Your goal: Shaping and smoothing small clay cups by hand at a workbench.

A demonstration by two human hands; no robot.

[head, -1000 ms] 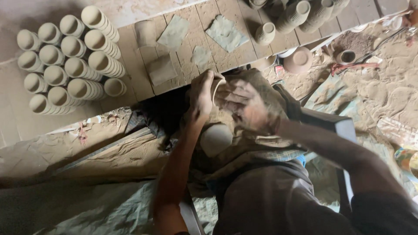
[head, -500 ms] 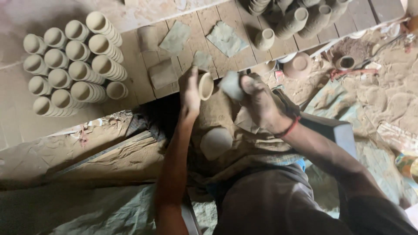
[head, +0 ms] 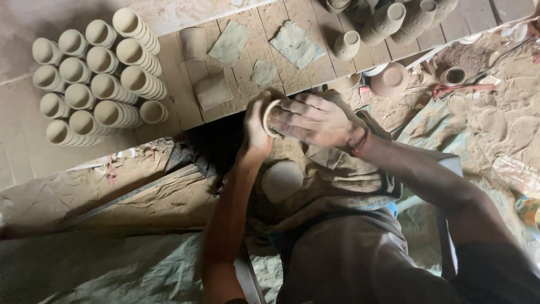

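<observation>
Both hands held one clay cup.
Left hand cradled it; right hand fingers wrapped its rim; its inside was hidden.

Wooden plank board on sandy ground, rows of unfired clay cups at its left, flat clay scraps, ribbed cups at right

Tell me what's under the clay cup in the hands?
Below the clay cup held by the left hand and right hand lies a pale clay lump on a muddy cloth. The hands hide the cup's underside.
</observation>
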